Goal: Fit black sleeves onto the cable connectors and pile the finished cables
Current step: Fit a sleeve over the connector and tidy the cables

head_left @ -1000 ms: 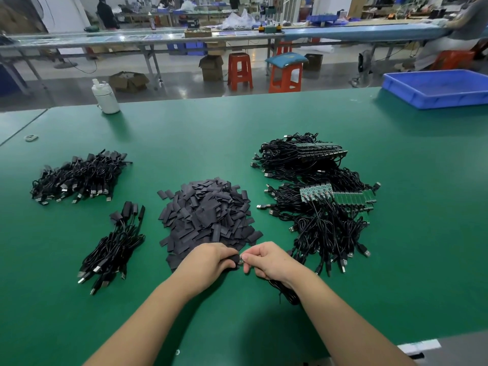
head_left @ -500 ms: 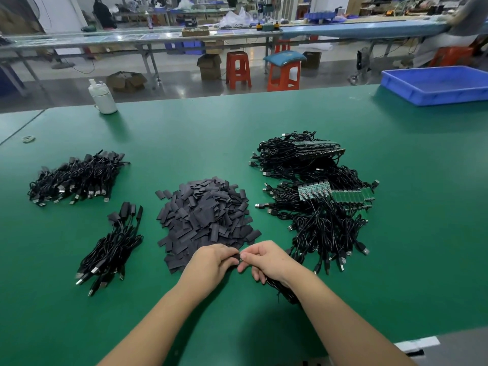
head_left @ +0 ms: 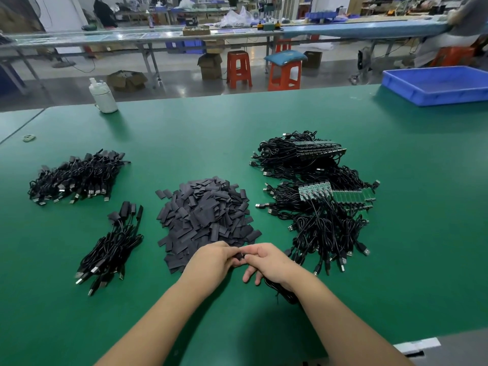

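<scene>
- At the near edge of the green bench (head_left: 396, 233), just in front of the heap of loose black sleeves (head_left: 206, 220), my two hands meet over one cable.
- My left hand (head_left: 214, 262) is curled, its fingertips pinching a small black piece where the hands touch; I take it for a sleeve, though my fingers hide most of it.
- My right hand (head_left: 266, 262) pinches the cable's connector end between thumb and forefinger. The lower fingers have loosened and stick out; half a second ago they were tucked in.
- The cable in hand (head_left: 285, 294) trails out under my right wrist toward the near edge, as it did a second ago.
- The hands have hardly shifted in that second, so I judge the sleeve is being worked on and is not yet seated.
- The unsleeved cables with green circuit boards (head_left: 324, 207) lie toward the right side, near my right hand.
- The small finished bundle (head_left: 113, 247) sits toward the near left, and the bigger finished pile (head_left: 76, 175) lies farther back on the left; neither has changed.
- Much stock remains on the right, so the task seems far from done.
- Toward the far edge stand a white bottle (head_left: 104, 97) at the left and a blue tray (head_left: 435, 85) at the right corner.
</scene>
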{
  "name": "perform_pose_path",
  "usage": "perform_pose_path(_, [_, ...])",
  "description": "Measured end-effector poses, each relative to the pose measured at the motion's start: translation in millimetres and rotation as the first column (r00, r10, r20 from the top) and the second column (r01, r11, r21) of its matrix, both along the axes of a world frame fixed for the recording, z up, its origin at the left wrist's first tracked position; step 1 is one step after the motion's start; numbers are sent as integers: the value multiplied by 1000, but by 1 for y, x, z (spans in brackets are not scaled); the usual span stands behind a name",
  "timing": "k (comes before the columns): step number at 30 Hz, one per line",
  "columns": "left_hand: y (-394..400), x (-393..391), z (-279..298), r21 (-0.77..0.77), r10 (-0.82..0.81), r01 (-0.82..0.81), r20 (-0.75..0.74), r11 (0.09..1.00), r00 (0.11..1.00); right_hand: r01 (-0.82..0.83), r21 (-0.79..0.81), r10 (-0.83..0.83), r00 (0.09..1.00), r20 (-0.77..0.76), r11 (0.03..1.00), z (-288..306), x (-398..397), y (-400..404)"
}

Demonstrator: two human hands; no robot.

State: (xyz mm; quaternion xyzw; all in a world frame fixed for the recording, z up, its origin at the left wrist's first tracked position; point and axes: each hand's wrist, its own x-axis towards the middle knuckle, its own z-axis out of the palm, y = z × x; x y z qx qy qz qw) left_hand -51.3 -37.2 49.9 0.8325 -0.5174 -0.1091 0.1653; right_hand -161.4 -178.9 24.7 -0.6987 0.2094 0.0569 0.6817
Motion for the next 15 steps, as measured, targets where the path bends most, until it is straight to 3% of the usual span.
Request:
perform_pose_path(5, [-9,3,7,189,-61,32,146,981,987,-8,-39,8,1000,-6,999,-3,1,0])
perform_pose_path(15, [-20,-6,23,382,-123,48,175,923,977,4,-71,-6,999,-38,997,-6,2,2])
